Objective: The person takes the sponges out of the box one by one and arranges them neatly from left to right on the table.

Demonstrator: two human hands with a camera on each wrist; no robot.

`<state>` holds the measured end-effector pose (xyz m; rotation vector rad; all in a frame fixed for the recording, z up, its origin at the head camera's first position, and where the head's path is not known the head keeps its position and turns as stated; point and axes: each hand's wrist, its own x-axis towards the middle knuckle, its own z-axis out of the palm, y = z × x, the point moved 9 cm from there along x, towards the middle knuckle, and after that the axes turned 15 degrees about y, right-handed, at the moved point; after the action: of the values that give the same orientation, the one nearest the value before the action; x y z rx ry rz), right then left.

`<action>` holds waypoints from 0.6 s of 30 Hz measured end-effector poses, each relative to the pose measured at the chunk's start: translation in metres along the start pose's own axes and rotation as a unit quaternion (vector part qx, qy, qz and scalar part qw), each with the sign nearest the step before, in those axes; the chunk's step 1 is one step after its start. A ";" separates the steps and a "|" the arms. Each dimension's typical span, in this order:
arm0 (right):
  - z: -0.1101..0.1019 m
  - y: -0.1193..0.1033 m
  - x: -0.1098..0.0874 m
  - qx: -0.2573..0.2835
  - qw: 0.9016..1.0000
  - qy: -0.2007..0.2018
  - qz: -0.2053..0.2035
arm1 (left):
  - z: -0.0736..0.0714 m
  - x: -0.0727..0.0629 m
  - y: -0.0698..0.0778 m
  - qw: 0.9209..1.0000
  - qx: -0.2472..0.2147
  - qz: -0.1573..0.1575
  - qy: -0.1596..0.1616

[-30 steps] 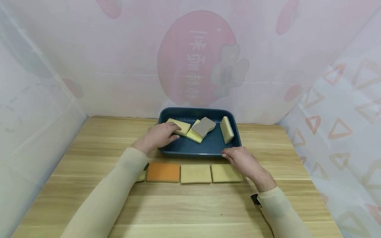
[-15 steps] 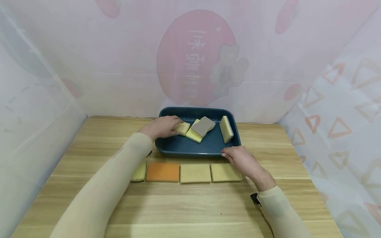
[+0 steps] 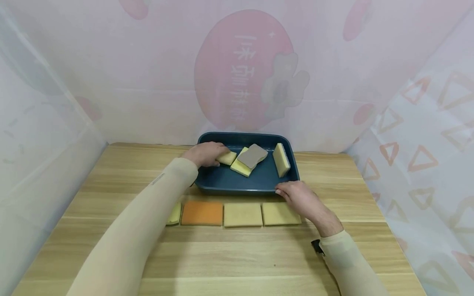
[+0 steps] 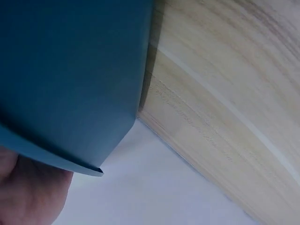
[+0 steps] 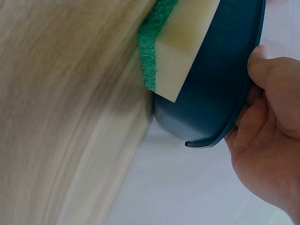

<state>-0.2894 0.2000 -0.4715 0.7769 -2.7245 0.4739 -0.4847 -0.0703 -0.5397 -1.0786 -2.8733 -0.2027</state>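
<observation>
Head view, middle: blue tray point(image 3: 242, 181) on wood-grain table point(image 3: 229, 259). Inside, left to right: pale sponge point(image 3: 228, 158) pinched in fingers of left hand point(image 3: 205, 153); yellow sponge point(image 3: 240, 168) under grey sponge point(image 3: 252, 156); cream sponge point(image 3: 280, 159) standing on edge. Near rim point(image 3: 240, 191) gripped by right hand point(image 3: 301, 200), lower right. Below: row of four sponges point(image 3: 242, 215). Across top: pink-printed cloth point(image 3: 155, 111).
Left wrist, upper left: tray wall; fingertips hidden.
Right wrist, right: thumb point(image 5: 259, 64) over rim, fingers outside; top middle, green-backed sponge point(image 5: 177, 63).
</observation>
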 end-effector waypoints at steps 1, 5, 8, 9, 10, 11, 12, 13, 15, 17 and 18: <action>0.000 0.000 0.000 -0.001 1.000 0.000 0.000 | 0.001 0.002 -0.001 1.000 0.005 0.002 0.002; 0.001 -0.001 0.000 -0.002 1.000 -0.003 0.002 | -0.002 0.004 -0.003 1.000 -0.008 0.008 0.010; 0.001 -0.001 0.000 -0.001 1.000 -0.003 0.003 | -0.030 -0.005 0.014 0.999 -0.028 -0.013 0.015; 0.001 -0.001 0.000 -0.001 1.000 -0.003 0.003 | -0.040 -0.010 0.021 0.999 -0.033 -0.018 0.019; 0.001 -0.001 0.000 -0.001 1.000 -0.002 0.003 | -0.053 -0.016 0.030 0.999 -0.035 -0.025 0.024; 0.001 0.000 0.000 -0.001 1.000 -0.003 0.004 | -0.064 -0.021 0.038 0.999 -0.036 -0.031 0.026; 0.001 0.000 0.000 0.000 1.000 -0.003 0.004 | -0.076 -0.026 0.048 0.998 -0.032 -0.042 0.025; 0.001 0.000 0.000 0.000 1.000 -0.004 0.005 | -0.080 -0.029 0.051 0.998 -0.030 -0.043 0.028; 0.001 0.001 0.000 0.002 1.000 -0.006 0.009 | -0.085 -0.033 0.056 0.998 -0.024 -0.041 0.033; 0.002 0.002 0.000 0.004 1.000 -0.008 0.012 | -0.088 -0.037 0.060 0.998 -0.019 -0.039 0.038; 0.002 0.002 0.000 0.005 1.000 -0.009 0.013 | -0.089 -0.039 0.062 0.998 -0.017 -0.037 0.040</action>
<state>-0.2912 0.2006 -0.4740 0.7533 -2.7533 0.4894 -0.4136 -0.0624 -0.4493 -0.9464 -2.8497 -0.2922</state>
